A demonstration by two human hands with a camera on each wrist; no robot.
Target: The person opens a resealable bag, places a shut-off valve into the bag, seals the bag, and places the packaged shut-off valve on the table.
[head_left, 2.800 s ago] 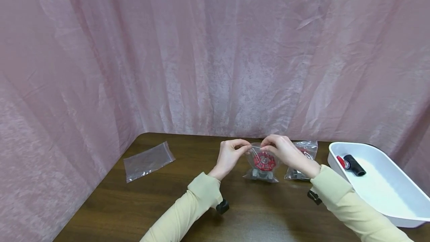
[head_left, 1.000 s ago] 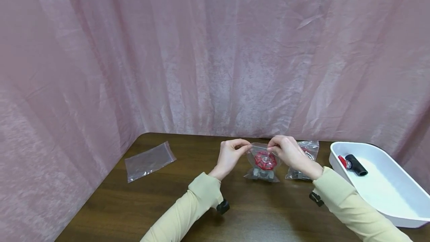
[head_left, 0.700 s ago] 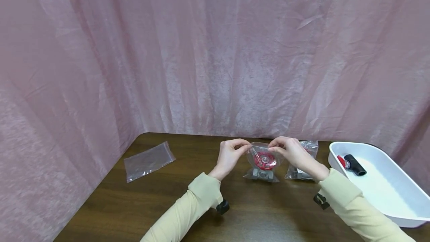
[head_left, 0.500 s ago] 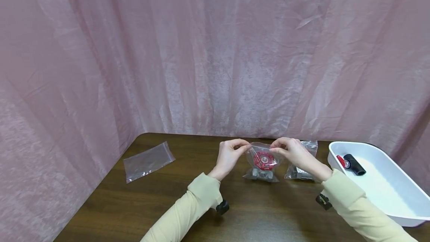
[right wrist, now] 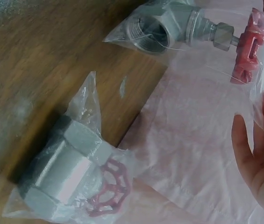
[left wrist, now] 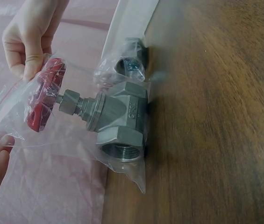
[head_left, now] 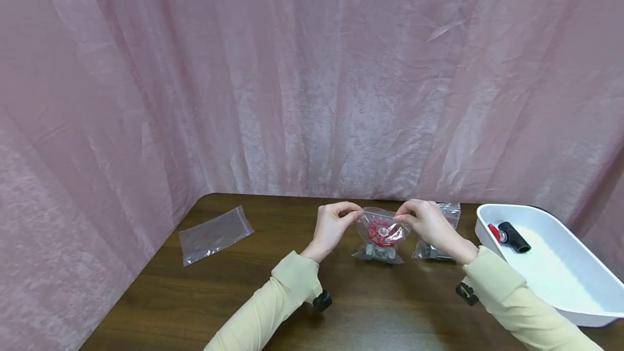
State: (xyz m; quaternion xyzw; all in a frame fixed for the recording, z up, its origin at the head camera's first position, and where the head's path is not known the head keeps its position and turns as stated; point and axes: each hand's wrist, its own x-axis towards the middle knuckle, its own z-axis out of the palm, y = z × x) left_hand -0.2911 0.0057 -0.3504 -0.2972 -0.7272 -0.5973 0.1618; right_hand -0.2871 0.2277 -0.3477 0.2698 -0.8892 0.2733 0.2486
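In the head view, the brown table (head_left: 380, 307) carries a white tray (head_left: 560, 270) at its right side. The thumb and fingers of the left hand (head_left: 330, 226) and of the right hand (head_left: 429, 225) pinch the upper edge of a clear bag (head_left: 380, 214). Inside it, the metal valve (left wrist: 99, 112) stands on the table. The wrist views show its threaded mouth (left wrist: 122, 152), which the head view does not make clear. Its long axis follows the stem (left wrist: 82, 106), nearly upright, with the red handwheel (left wrist: 44, 98) on top.
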